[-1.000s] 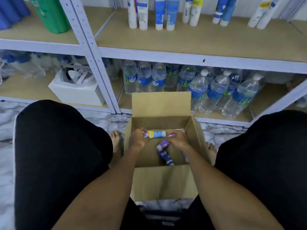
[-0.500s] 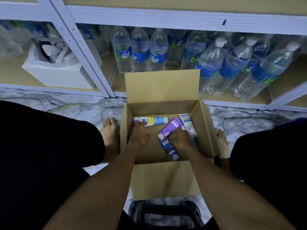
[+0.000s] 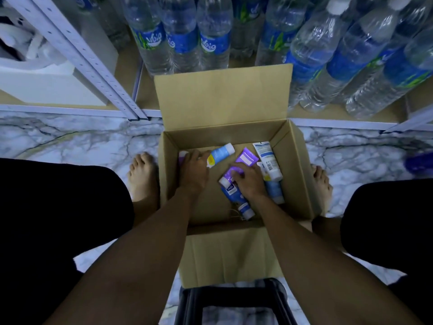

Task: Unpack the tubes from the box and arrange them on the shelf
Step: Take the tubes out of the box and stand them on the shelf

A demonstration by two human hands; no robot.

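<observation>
Gripping blue tube [image 3: 221,153] (left hand [image 3: 195,170]) and purple tube [image 3: 246,158] (right hand [image 3: 248,182]) in box [image 3: 296,179]

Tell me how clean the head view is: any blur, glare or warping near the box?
Head view: dim, bluish light, no strong glare; the box and the tubes look sharp; the water bottles lean outward from wide-angle warping; a purple blur at the right edge is unreadable.

Wears plain black shorts [image 3: 58,219], dark cloth at 8 and 4 o'clock. Shows left hand [image 3: 194,170], right hand [image 3: 249,184] and forearms [image 3: 145,242] bare, uncovered as far as the lower edge. Goes barefoot: left foot [image 3: 140,174] at 9 o'clock, right foot [image 3: 322,181] at 3 o'clock.
</observation>
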